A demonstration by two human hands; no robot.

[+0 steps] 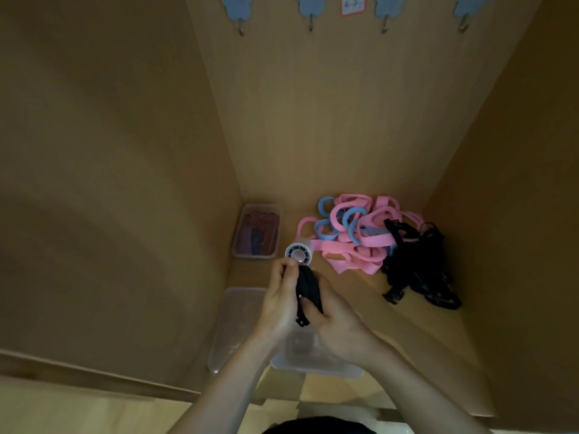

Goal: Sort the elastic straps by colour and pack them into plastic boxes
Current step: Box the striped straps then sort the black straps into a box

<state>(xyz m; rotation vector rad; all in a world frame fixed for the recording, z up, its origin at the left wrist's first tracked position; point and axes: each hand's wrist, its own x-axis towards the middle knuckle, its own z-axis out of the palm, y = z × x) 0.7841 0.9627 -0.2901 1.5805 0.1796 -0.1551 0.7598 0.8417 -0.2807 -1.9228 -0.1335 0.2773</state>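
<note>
Head view: the left hand and the right hand both grip the black strap, long side pointing far, just above the near clear box.

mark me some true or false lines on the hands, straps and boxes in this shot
The left hand and right hand both grip a bundled black elastic strap. True.
The clear plastic box in the back left corner is empty. False: it holds dark red and purplish straps.
The tangled pile of pink and blue straps lies loose on the wooden shelf, outside any box. True.
The loose black straps lie left of that pile. False: they lie to its right.
</note>
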